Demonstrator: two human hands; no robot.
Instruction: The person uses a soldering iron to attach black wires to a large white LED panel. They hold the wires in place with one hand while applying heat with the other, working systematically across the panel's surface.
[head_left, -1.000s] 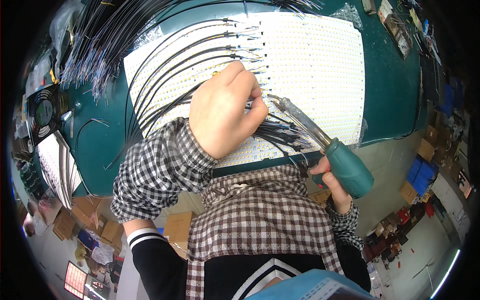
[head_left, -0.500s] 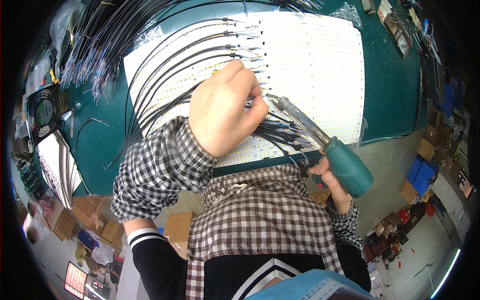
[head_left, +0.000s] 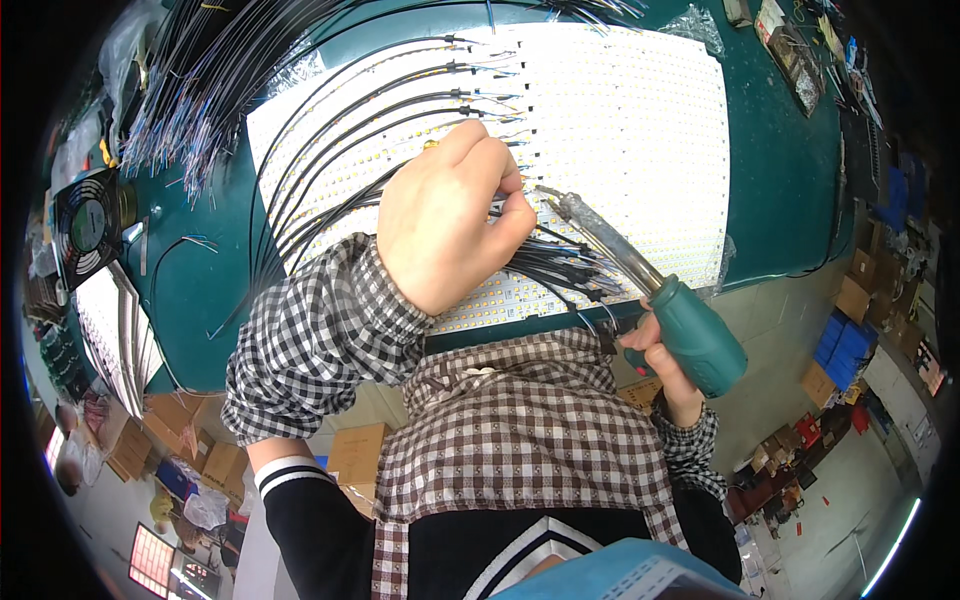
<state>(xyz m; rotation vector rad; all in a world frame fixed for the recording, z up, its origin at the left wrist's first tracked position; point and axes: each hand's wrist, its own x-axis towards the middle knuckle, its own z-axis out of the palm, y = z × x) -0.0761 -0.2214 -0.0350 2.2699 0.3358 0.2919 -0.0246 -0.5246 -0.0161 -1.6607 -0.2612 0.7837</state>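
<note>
Your right hand is closest to you, just past the near edge of the counter. Its grip is closed tight around the green handle of a soldering iron. The iron slants up and to the left, and its metal tip sits right by your left fingertips. Your left hand is bent over the white light board, with the wrist low and the knuckles up. Its grip is narrow, pinching a thin black wire against the board. More black wires curve toward the far left corner. A small black fan sits at the left edge.
</note>
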